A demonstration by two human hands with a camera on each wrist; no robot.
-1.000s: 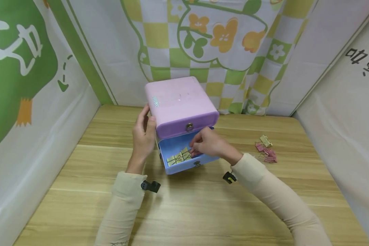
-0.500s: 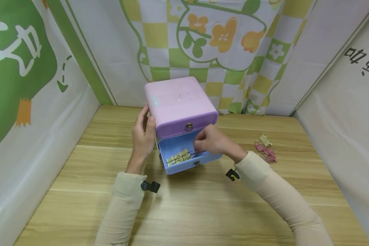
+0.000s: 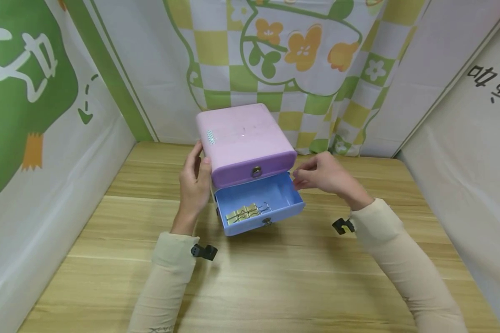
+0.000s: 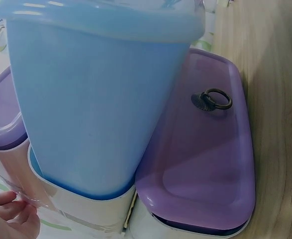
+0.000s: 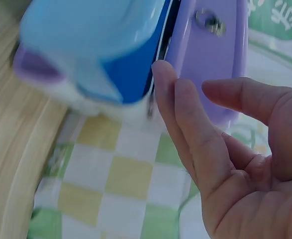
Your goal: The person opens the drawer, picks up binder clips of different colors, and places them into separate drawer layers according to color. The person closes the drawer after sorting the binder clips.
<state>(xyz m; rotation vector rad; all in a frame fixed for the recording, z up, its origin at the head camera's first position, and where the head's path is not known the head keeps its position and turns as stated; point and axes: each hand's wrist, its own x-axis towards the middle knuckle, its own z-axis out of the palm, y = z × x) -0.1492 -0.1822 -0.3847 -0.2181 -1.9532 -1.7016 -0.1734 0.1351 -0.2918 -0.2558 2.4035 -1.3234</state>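
Take the blue drawer (image 3: 254, 190) as the clock centre, with 12 o'clock toward the checked curtain (image 3: 291, 118). The drawer projected from the mini drawer cabinet (image 3: 241, 134), below the closed purple drawer (image 3: 233, 175). The gold binder clips (image 3: 240, 213) lay inside at 8 o'clock, close to the drawer's front wall; their wire handles reached toward 3 o'clock. That grouping probably left the remaining floor usable.

Your left hand (image 3: 195, 182) stood at 10 o'clock, fingers slightly bent and laid against the cabinet's side, enclosing no separate part. The contact likely braced the unit while the drawer hung forward. Your right hand (image 3: 327, 173) stood at 2 o'clock, just outside the drawer's side rim; its thumb and fingers were loosely extended and parted, with nothing visible between them.

Edges: the purple drawer's lower edge restricted entry from 12 o'clock, and the side rims bounded it at 9 and 3. Access was widest from above and from 6 o'clock, where the wood-grain tabletop (image 3: 271, 277) extended between your forearms.
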